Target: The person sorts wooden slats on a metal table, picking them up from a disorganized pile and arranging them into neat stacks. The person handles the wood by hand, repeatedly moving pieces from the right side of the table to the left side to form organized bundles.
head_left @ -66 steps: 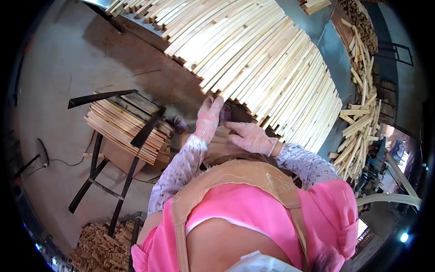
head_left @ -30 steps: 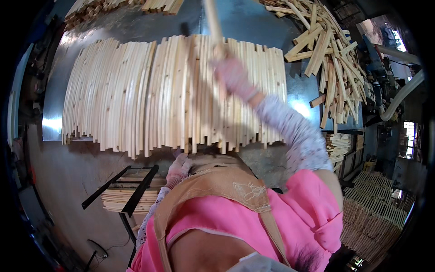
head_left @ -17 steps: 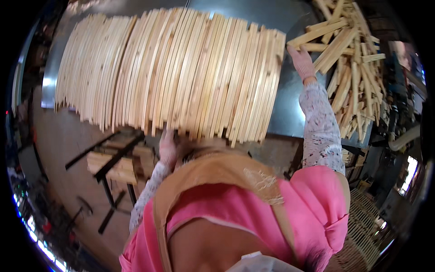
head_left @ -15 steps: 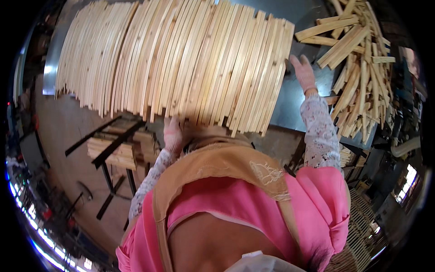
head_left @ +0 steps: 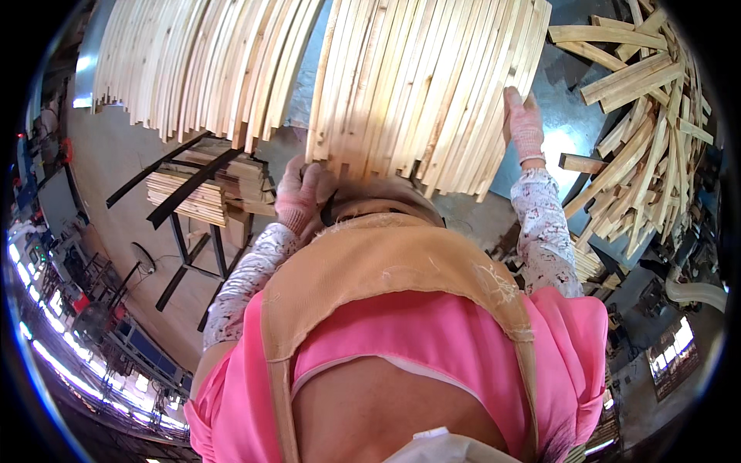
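A row of pale wooden strips lies side by side in front of me, its uneven ends reaching past the table's near edge. My left hand, in a pink glove, is at the near left corner of this row, thumb and fingers apart. Along the row's right side, my right hand, gloved too, rests with fingers extended against the outer strip. Left of a narrow gap lies a second row of wooden strips. Both rows run out of view at the top.
Loose wooden pieces are heaped at the right on the metal tabletop. Below left stands a black metal frame beside stacked wooden boards. A round-headed stand is on the floor farther left.
A gap has opened between the two rows, with the right row shifted rightward from the left one. My right hand has come in against its outer side; my left hand stays at the near ends.
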{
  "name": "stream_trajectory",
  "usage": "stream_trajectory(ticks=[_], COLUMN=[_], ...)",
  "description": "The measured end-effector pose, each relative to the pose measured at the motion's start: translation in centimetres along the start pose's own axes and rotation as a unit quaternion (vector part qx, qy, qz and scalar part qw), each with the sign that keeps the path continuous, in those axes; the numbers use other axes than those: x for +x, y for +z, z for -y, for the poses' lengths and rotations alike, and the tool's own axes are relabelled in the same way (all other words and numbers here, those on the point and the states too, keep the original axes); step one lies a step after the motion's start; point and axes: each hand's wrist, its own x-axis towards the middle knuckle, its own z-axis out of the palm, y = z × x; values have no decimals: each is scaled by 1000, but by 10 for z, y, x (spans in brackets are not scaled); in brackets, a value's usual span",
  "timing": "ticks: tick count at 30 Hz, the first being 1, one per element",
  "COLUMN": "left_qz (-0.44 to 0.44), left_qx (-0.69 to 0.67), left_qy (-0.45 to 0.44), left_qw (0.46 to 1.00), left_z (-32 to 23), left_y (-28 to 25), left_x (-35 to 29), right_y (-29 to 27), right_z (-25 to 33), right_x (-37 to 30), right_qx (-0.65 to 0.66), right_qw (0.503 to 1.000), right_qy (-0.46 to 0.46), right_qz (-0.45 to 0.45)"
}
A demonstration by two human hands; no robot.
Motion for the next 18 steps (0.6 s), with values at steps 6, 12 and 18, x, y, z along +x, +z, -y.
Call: stream_trajectory(ticks=[6, 12, 18], left_qz=[-79, 35, 143], left_qx=[278, -257, -209], left_qy=[271, 148, 40], left_qw=[918, 955, 966], left_z=[-116, -146, -168], left_y=[-10, 24, 4], left_x=[99, 141, 146], right_y=[-27, 3, -14], right_z=[-4, 16, 18], right_x=[25, -4, -5], right_qx=[-122, 341, 141], right_qw=[992, 940, 986], right_qy=[-16, -9, -39], right_qz=[19, 6, 82])
